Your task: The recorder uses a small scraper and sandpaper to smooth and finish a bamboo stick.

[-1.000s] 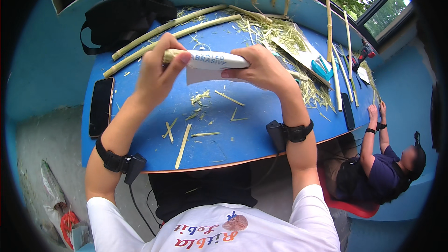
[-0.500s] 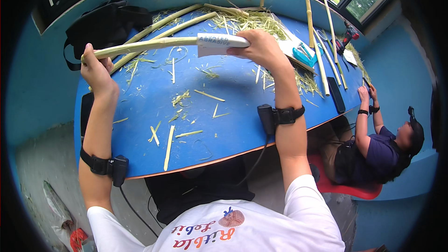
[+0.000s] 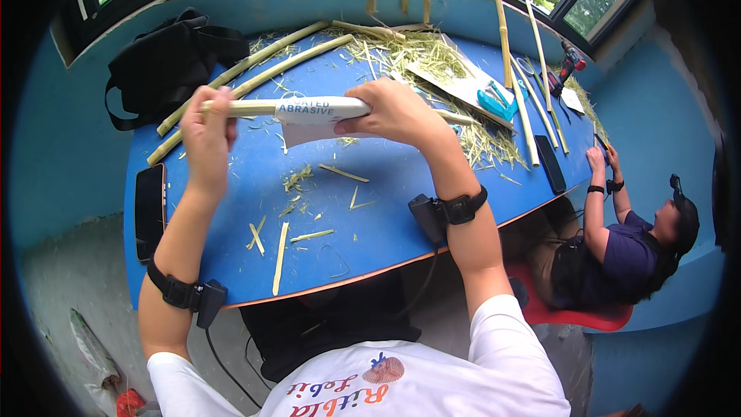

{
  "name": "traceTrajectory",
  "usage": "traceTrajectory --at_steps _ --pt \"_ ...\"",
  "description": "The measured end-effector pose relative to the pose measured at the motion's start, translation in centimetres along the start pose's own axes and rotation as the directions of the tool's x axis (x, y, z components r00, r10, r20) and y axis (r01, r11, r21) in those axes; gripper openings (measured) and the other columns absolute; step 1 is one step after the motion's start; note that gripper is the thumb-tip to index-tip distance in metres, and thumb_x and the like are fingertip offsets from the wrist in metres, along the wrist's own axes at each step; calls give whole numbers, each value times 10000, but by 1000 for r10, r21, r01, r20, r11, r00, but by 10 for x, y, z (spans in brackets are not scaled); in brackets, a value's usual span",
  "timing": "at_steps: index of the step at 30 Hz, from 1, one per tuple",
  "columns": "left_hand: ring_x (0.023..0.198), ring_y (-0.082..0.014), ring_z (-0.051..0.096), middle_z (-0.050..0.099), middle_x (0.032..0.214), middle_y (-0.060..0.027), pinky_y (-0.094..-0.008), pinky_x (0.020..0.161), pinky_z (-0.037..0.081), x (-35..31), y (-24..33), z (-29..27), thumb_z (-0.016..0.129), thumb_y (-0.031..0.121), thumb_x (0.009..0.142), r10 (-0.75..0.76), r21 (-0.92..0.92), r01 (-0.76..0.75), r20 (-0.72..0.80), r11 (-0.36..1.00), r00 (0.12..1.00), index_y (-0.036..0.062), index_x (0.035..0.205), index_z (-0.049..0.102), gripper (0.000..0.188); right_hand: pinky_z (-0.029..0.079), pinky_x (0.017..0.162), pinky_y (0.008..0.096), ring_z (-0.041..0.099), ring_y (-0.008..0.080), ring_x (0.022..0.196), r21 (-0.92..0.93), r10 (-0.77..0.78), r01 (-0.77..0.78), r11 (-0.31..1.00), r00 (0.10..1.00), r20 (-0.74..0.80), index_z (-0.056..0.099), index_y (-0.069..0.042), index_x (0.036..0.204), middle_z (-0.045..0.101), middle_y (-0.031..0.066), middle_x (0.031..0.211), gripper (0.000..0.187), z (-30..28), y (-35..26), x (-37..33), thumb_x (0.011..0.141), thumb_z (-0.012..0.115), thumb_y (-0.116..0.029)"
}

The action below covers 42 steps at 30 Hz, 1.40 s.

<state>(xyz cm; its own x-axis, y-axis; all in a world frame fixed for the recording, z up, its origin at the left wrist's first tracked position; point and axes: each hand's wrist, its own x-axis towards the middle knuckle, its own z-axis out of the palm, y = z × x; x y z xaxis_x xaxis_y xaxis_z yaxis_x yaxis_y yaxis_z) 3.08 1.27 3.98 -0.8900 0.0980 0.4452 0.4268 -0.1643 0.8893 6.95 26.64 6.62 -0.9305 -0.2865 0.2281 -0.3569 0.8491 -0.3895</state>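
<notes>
Above the table I hold a pale, peeled bamboo pole (image 3: 256, 107) roughly level. My left hand (image 3: 208, 137) is closed around the pole near its left end. A white-backed sheet of sandpaper (image 3: 307, 112) is folded over the pole, its lower edge hanging down. My right hand (image 3: 397, 112) pinches the sandpaper around the pole at the sheet's right end. Past that hand a further length of the pole shows at the right. The sandpaper's gritty side is hidden.
Two bamboo poles (image 3: 287, 63) lie at the back left beside a black bag (image 3: 166, 62). Shavings (image 3: 417, 54) and a teal tool (image 3: 496, 100) lie behind. Phones (image 3: 150, 212) rest at both sides. A drill (image 3: 567, 69) stands far right, near a seated co-worker (image 3: 633, 251).
My left hand has moved right and slightly down, bringing the pole through the sandpaper so its right part now sticks out past my right hand. My right hand has shifted a little left and down.
</notes>
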Motion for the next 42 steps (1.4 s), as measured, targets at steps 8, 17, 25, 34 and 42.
traceTrajectory --at_steps 8,17,25,34,42 --pt "458 -43 292 381 569 41 -236 440 216 26 -4 -32 576 255 898 -90 -157 2 -555 988 827 75 792 525 215 483 748 371 647 295 822 86 163 -172 981 981 101 685 -49 969 681 154 868 375 -8 25 1 716 768 -313" --pt "436 -30 309 397 585 32 -210 392 221 37 -4 -39 576 257 893 -73 -112 -2 -655 994 752 56 791 522 231 462 788 330 621 226 894 34 197 -214 976 941 276 635 -38 1042 654 133 918 501 -22 57 -6 708 796 -374" --pt "464 -38 323 401 610 27 -214 430 245 42 -2 -40 580 250 878 -119 -156 5 -730 988 673 54 799 510 223 504 732 309 634 155 838 253 509 -475 843 857 -86 639 -58 1103 670 97 970 445 -62 77 -46 764 766 -317" --pt "509 -33 304 370 576 54 -240 468 216 37 -24 -42 576 177 873 -54 29 79 -495 996 867 83 651 485 258 487 785 327 618 193 910 423 391 -368 828 920 35 488 -27 1227 639 124 1003 682 -28 33 -3 789 717 -497" --pt "618 -109 480 538 643 -43 -292 598 391 36 -27 -54 546 253 895 22 586 164 -296 793 955 10 792 586 266 474 753 317 607 190 900 344 453 -351 871 846 -282 610 -76 1158 643 99 1002 531 -66 110 -17 881 557 -526"
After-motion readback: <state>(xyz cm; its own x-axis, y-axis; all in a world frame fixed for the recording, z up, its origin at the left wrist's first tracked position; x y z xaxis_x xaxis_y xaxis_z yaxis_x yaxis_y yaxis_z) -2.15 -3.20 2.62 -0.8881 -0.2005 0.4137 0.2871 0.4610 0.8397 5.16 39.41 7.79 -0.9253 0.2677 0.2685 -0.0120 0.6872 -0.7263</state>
